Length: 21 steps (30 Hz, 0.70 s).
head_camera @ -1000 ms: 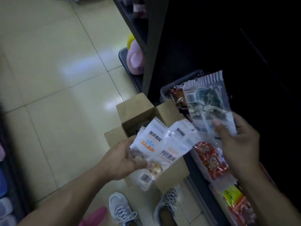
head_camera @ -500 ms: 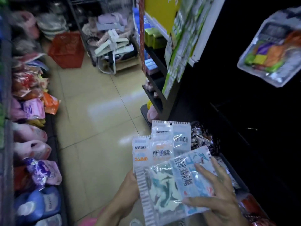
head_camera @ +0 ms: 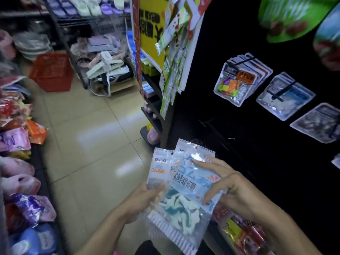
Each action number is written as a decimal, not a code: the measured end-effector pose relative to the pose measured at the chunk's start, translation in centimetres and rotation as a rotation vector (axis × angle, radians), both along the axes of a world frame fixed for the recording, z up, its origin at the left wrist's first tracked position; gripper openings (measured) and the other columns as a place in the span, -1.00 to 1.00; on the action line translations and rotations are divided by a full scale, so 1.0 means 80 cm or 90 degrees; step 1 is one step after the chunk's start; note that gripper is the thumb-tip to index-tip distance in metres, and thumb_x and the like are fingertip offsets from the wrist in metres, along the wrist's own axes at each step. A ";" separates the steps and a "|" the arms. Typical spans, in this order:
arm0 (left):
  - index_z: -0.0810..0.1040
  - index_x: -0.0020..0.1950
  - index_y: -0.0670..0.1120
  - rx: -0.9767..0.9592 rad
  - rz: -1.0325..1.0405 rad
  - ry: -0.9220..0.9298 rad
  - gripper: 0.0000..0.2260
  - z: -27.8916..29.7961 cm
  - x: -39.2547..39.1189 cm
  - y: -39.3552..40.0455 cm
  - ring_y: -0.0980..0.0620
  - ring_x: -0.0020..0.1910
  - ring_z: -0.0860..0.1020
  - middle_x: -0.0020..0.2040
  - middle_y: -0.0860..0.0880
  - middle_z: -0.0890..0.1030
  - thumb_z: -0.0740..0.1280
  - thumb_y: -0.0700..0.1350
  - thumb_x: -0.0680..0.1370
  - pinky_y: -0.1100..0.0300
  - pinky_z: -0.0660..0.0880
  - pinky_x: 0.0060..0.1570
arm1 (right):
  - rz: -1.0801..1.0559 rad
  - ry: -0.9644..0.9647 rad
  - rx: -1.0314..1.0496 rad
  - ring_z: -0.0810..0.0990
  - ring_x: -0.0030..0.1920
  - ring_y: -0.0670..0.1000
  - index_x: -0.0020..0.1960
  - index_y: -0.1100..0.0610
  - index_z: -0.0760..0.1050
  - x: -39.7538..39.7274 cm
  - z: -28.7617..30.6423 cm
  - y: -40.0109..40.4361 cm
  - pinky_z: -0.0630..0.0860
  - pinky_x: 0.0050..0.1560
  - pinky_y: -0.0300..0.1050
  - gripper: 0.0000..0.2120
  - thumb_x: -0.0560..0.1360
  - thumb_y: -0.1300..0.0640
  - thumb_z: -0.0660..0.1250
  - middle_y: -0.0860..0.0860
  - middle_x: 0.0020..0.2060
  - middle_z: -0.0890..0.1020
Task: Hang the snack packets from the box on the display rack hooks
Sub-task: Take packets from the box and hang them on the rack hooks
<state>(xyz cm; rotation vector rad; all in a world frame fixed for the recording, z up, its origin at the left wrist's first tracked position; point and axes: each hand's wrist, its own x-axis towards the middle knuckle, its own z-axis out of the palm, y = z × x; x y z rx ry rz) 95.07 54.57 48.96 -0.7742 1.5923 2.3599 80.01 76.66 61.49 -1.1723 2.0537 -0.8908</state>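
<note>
A small stack of white and pale blue snack packets (head_camera: 185, 183) is held low in the middle of the view. My left hand (head_camera: 141, 201) grips the stack from its left edge, thumb over the front. My right hand (head_camera: 231, 186) lies on the front packet, fingers spread, thumb at its right edge. The dark display rack (head_camera: 257, 126) stands to the right. Hanging packets (head_camera: 237, 78) sit on black hooks (head_camera: 281, 91) there. The box is out of view.
An aisle of beige floor tiles (head_camera: 88, 144) runs ahead. Bagged goods (head_camera: 16, 137) line the left shelf. A red basket (head_camera: 51, 70) stands far left. Snack bags (head_camera: 244, 234) fill a low bin at the lower right. A green packet (head_camera: 294, 15) hangs top right.
The view has swung up from the box on the floor to the rack. My right hand laid its packet onto the stack held by my left hand.
</note>
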 end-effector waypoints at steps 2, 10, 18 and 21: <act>0.56 0.34 -0.14 0.030 -0.029 0.009 -0.15 0.006 -0.003 0.017 -0.19 0.06 0.72 0.19 -0.19 0.70 0.47 0.45 0.29 -0.03 0.67 -0.04 | 0.008 0.018 0.017 0.11 0.58 -0.24 -0.15 -0.19 0.76 0.006 -0.005 0.003 0.37 0.46 0.05 -0.51 0.44 0.44 0.45 -0.40 0.47 0.36; 0.57 0.31 -0.20 0.082 -0.012 0.006 -0.56 0.011 -0.018 0.077 -0.15 0.11 0.71 0.17 -0.17 0.72 0.46 -0.03 0.49 0.02 0.65 0.01 | -0.625 -0.210 -0.220 0.51 0.39 -0.07 0.32 -0.30 0.50 0.056 -0.033 0.017 0.44 0.42 0.21 -0.63 0.68 0.15 0.28 -0.24 0.36 0.53; 0.61 0.22 -0.13 -0.008 0.052 -0.037 -0.74 -0.002 -0.046 0.094 0.10 -0.19 0.74 -0.07 0.00 0.78 0.35 -0.01 0.61 0.28 0.59 -0.31 | -0.668 -0.314 -0.111 0.75 0.03 0.07 0.11 -0.09 0.65 0.036 -0.068 0.025 0.63 0.16 0.22 -0.57 0.32 -0.24 0.52 -0.08 0.01 0.76; 0.67 0.17 -0.13 -0.043 0.090 -0.079 -0.65 -0.019 -0.049 0.076 0.06 -0.30 0.67 -0.18 -0.06 0.76 0.43 0.11 0.55 0.16 0.57 -0.28 | -0.698 -0.389 -0.165 0.68 0.19 0.17 0.23 -0.05 0.58 0.013 -0.070 0.027 0.57 0.22 0.33 -0.37 0.27 -0.33 0.54 0.00 0.16 0.71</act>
